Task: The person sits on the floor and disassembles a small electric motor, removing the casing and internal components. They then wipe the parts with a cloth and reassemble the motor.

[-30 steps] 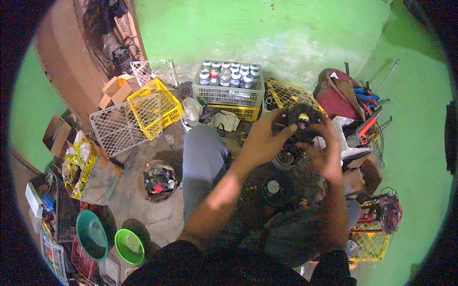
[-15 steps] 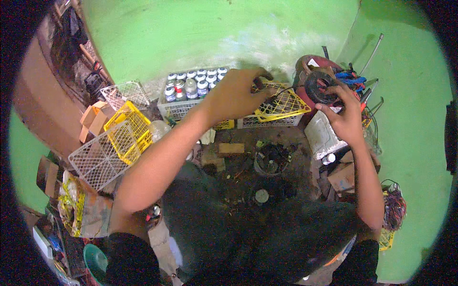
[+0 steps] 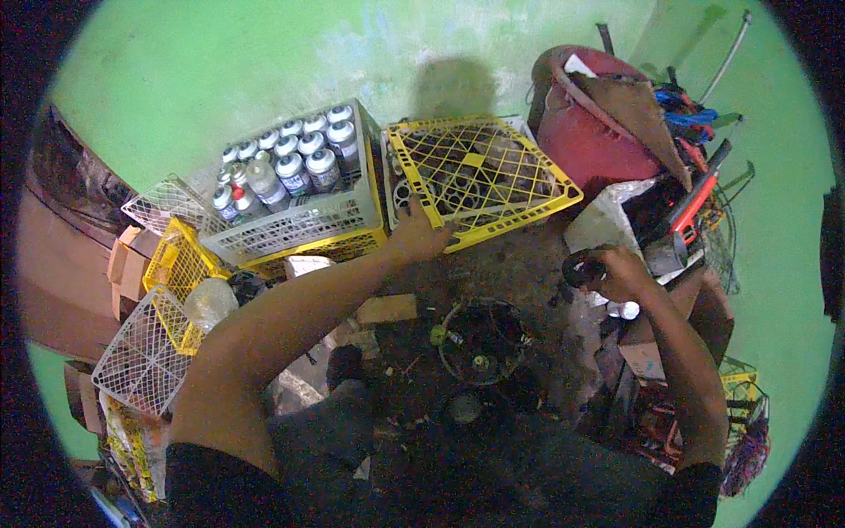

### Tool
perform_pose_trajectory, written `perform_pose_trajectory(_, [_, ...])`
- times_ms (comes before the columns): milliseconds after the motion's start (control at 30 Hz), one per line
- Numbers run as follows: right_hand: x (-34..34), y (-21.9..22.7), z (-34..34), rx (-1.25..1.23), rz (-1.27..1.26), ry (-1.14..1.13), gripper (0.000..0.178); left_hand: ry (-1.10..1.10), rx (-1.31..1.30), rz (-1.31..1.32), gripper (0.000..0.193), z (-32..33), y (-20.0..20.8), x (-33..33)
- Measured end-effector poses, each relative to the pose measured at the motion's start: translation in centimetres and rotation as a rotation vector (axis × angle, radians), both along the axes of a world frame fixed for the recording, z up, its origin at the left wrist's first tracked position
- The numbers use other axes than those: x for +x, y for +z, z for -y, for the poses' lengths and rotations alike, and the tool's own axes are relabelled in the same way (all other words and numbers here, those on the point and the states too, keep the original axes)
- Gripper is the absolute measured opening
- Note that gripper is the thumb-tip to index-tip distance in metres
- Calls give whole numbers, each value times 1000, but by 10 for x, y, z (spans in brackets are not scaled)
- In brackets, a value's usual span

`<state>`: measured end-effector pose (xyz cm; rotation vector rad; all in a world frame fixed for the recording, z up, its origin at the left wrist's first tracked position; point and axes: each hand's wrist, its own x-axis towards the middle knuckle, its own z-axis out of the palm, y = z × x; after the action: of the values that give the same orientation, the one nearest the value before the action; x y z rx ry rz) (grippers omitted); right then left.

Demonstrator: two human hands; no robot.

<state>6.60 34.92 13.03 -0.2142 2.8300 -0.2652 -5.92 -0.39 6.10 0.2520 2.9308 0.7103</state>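
Observation:
My left hand (image 3: 421,236) has its fingers closed over the near left edge of a yellow plastic lattice panel (image 3: 473,161). The panel lies tilted across a pale crate (image 3: 393,180) with dark and ring-shaped things inside. Lower and to the right, my right hand (image 3: 623,271) grips a coil of black wire (image 3: 581,267), its fingers wrapped around one side. Left of the panel stands a grey crate (image 3: 304,220) of spray cans (image 3: 289,173), most with white or silver tops, one with a red cap.
A red bucket (image 3: 585,132) with cardboard on top stands at the back right, beside an orange-handled tool (image 3: 695,211). A wire-rimmed basket (image 3: 484,343) sits on the dark floor. Yellow (image 3: 180,264) and white lattice crates (image 3: 145,352) lean at left.
My left hand has come down from the air onto the yellow panel's edge. My right hand has lowered with the wire coil, away from the red bucket. The view has shifted too.

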Motion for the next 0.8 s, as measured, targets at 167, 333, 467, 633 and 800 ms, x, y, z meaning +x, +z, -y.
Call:
perform_pose_trajectory(167, [-15,-58,-16,-170,-23,-18,54,259,639,478,66,-8,-37,-44])
perform_pose_trajectory(333, [-44,-111,-3,-305,-99,45,52,551,1121,497,33,-19,-74,-62])
perform_pose_trajectory(467, [-60,-126,17,-531,-385,37,50,354,1391,656,28,-23,-17,-90])
perform_pose_trajectory(633, [-88,-104,62,-657,-439,-117,51,-68,1333,262,26,-14,53,-82])
perform_pose_trajectory(800, [-128,-125,83,-381,-600,-214,55,76,1554,540,26,-26,60,-88])
